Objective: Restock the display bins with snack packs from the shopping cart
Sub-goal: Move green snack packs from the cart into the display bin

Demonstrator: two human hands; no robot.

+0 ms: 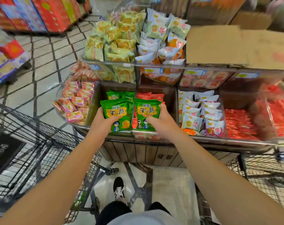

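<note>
A green snack pack is gripped by the left hand, another green pack by the right hand, above the near display bin.

A shop aisle, clear display bins heaped with wrapped snack packs, price labels on bin fronts, wire cart, stacked boxes behind

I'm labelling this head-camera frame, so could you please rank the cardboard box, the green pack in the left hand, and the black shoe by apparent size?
1. Cardboard box, clearly largest.
2. Green pack gripped by the left hand.
3. Black shoe, slightly smaller in frame; it is farther away, so this ranking is unsure.
</note>
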